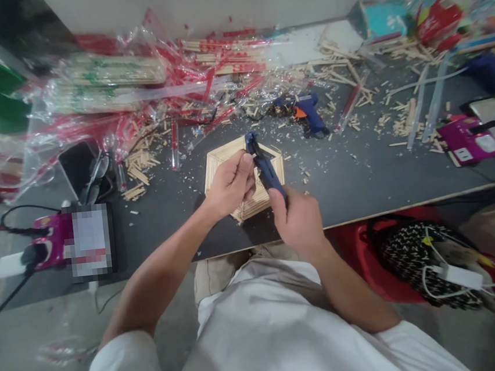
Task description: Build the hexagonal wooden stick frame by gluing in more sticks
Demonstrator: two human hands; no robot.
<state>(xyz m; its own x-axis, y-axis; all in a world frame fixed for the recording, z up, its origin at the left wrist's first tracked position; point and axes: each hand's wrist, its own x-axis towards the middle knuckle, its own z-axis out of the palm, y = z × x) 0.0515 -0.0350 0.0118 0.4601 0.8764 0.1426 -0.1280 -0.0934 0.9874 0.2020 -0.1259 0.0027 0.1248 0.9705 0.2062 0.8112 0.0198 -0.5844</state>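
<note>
A polygonal piece built of light wooden sticks (215, 164) lies on the dark table near its front edge. Above it, my right hand (298, 218) is wrapped round the handles of a dark blue cutter-like tool (267, 169), whose head points away from me. My left hand (232, 182) is closed just left of the tool's head, its fingers pinched; what they hold is too small to make out. Both hands cover part of the wooden piece.
Behind lie a blue glue gun (309, 112), loose cut sticks (141, 168) and plastic-wrapped chopstick packs (105, 71). A phone (80, 166) with glasses and a purple power strip (49, 239) are at left. Another purple box (466, 138) and a red chair with a patterned bag (412, 257) are at right.
</note>
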